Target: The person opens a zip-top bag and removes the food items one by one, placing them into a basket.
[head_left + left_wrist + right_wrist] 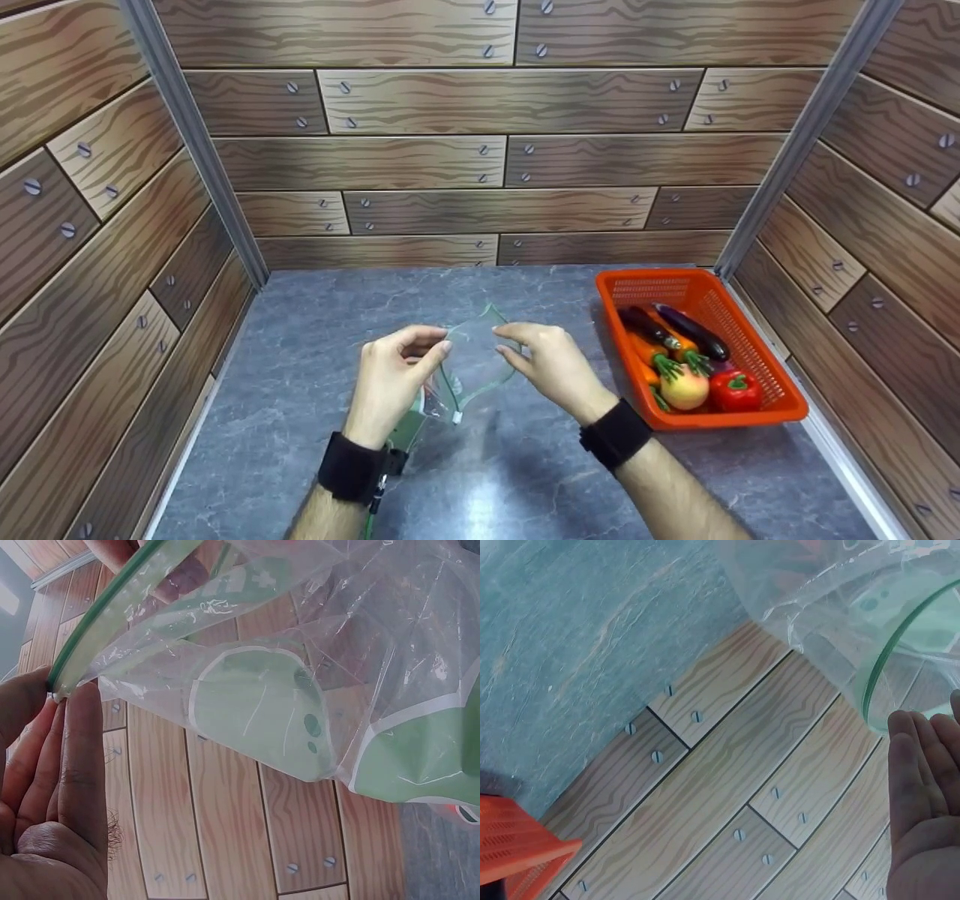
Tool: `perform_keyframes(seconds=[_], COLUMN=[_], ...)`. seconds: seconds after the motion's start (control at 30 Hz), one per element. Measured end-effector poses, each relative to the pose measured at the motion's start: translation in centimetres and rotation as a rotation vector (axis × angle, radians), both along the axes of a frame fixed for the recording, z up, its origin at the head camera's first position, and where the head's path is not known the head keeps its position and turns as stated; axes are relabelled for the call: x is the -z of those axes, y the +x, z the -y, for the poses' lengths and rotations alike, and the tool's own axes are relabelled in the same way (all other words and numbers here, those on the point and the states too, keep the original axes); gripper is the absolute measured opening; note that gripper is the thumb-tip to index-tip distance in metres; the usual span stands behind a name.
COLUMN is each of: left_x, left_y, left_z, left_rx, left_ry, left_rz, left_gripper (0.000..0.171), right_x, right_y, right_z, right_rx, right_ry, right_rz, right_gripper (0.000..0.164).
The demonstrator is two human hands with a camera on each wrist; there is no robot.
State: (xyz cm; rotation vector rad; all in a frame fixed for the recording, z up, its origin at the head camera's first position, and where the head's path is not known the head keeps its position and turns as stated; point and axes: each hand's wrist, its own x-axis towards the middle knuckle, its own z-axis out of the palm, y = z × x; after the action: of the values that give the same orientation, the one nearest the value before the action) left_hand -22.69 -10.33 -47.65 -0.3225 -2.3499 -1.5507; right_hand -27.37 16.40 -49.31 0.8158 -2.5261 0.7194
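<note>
A clear zip bag [480,352] with a green zip rim and a white slider [457,417] hangs between the two hands, its mouth spread apart. My left hand [394,375] pinches one side of the rim between thumb and fingers. In the left wrist view the bag [259,709] shows pale green printed shapes. My right hand [551,367] is at the opposite side of the mouth, thumb and index finger slightly apart. Seen from the right wrist, the fingers of this hand [930,787] are fairly straight, with fingertips at the green rim.
An orange plastic basket [784,409] stands at the right. It holds eggplants [694,330], carrots [649,349], a red bell pepper [736,391] and a round yellowish-pink fruit [685,388]. Wood-patterned walls enclose the grey marbled tabletop [315,315] at the back and sides.
</note>
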Motion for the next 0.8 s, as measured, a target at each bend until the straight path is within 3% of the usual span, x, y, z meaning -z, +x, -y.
perform_keyframes(seconds=[0.4,0.57,0.67,0.8], left_x=[0.4,0.7,1.3,3.0], left_y=[0.2,0.1,-0.4,-1.6], left_z=[0.5,0.8,1.3,2.2], left_rx=[0.022,0.009,0.002,-0.025], left_ry=[-0.025,-0.039,-0.026,-0.013], left_rz=[-0.004,0.007,0.019,0.047], left_gripper=[0.020,0.019,0.017,0.016], right_x=[1.8,2.8,3.6,4.5], right_y=[-0.7,-1.1,-1.3,-1.4], right_z=[1.8,2.1,2.2,2.2], right_rx=[-0.091,-0.142,-0.186,-0.212], right_ry=[0.083,0.078,0.049,0.052], right_rz=[0.099,0.127,0.127,0.139], right_gripper=[0.025,0.015,0.019,0.019])
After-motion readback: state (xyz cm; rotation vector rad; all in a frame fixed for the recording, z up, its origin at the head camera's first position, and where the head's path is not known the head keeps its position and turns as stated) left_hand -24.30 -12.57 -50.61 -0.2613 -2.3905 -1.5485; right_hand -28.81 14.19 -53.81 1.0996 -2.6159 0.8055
